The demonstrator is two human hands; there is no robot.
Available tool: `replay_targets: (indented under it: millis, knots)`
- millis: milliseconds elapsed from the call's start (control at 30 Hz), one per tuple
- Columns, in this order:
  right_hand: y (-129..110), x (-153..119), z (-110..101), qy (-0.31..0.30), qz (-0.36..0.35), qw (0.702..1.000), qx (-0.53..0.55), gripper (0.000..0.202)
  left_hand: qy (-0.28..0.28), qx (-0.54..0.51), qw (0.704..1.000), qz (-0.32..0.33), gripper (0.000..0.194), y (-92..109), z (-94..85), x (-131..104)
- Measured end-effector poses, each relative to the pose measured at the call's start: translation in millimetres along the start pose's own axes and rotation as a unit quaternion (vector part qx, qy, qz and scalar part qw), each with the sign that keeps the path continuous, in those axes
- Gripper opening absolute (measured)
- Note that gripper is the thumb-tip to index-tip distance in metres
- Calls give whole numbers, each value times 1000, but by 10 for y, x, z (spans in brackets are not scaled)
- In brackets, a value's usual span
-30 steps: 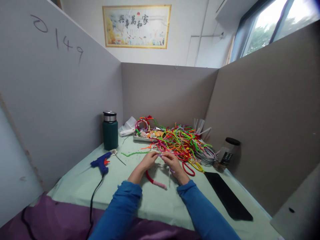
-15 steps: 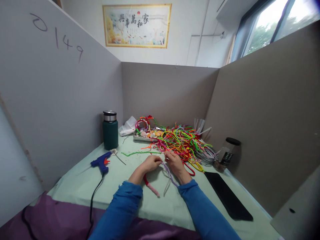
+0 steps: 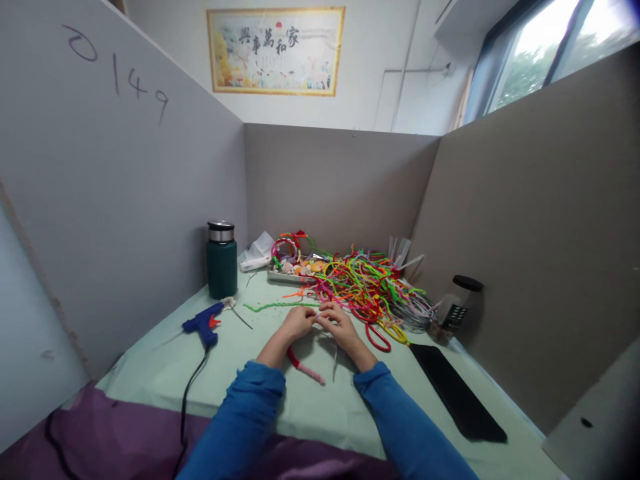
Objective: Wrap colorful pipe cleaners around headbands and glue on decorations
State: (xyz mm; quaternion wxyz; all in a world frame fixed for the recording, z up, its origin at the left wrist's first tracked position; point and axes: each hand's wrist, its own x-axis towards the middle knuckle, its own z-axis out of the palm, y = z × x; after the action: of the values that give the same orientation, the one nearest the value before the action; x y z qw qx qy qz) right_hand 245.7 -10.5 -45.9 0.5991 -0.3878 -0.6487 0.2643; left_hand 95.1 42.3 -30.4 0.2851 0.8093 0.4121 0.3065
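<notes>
My left hand (image 3: 299, 323) and my right hand (image 3: 339, 323) meet over the table, fingertips nearly touching, both pinching a thin pale purple strip (image 3: 317, 317). A grey strand (image 3: 335, 360) hangs below my right hand. Under my left hand a red and pink wrapped piece (image 3: 310, 373) sticks out toward the front; its far end is hidden by the hand. Just beyond my fingers lies a green twisted strand (image 3: 275, 305).
On the left are a blue glue gun (image 3: 203, 325) with its cord and a dark green bottle (image 3: 221, 267). Behind are a metal tray (image 3: 290, 277) and a colourful strand pile (image 3: 370, 280). A black phone-like slab (image 3: 457, 393) and a jar (image 3: 455, 307) stand right.
My right hand has moved left against my left hand. The long purple strand that hung by my right wrist no longer shows there. The red and pink piece has shifted slightly right.
</notes>
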Motion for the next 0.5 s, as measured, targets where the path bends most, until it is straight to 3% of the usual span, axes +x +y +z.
replay_targets:
  millis: [233, 333, 500]
  knots:
    - [163, 34, -69, 60, 170, 972, 149, 31, -84, -48, 993, 65, 19, 103, 5, -65]
    - [174, 34, -58, 74, 187, 963, 180, 33, -82, -78, 991, 70, 18, 105, 16, -69]
    - [130, 38, -60, 61, 216, 953, 203, 38, -64, -116, 988, 85, 31, 61, 43, -31]
